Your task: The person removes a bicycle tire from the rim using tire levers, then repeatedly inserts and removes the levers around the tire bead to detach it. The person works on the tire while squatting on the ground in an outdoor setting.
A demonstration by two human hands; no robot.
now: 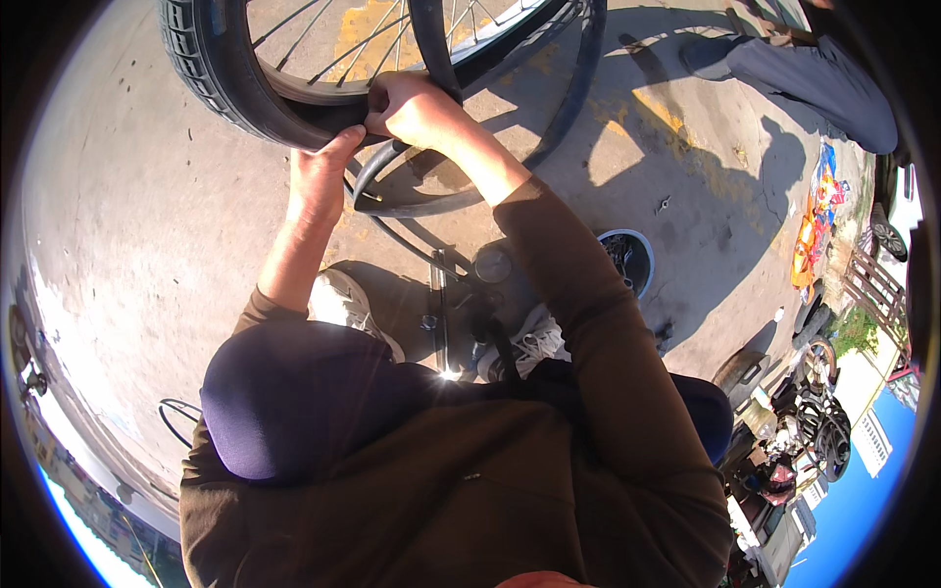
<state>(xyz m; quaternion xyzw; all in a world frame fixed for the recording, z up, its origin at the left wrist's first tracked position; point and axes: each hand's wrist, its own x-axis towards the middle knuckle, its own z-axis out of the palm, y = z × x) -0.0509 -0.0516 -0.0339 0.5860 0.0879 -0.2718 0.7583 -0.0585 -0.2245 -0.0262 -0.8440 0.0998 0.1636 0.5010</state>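
A bicycle wheel with a black treaded tyre [193,64] and thin spokes [363,57] stands at the top of the view. My left hand [319,181] grips the tyre's near side, thumb up on its edge, the other fingers hidden beneath. Right beside that thumb, my right hand [410,110] is closed at the rim, its fingers curled on a black inner tube [431,44]. Part of the tube hangs outside the tyre in a loose loop below and right of the wheel. My right hand partly hides the spot where tube and tyre meet.
Between my shoes lies a metal tool [440,314] with a long bar. A round bucket [642,257] with dark contents stands right of my right arm. Another person's leg [799,83] is at the upper right. Bright packages [809,235] and bicycle parts [823,421] lie farther right.
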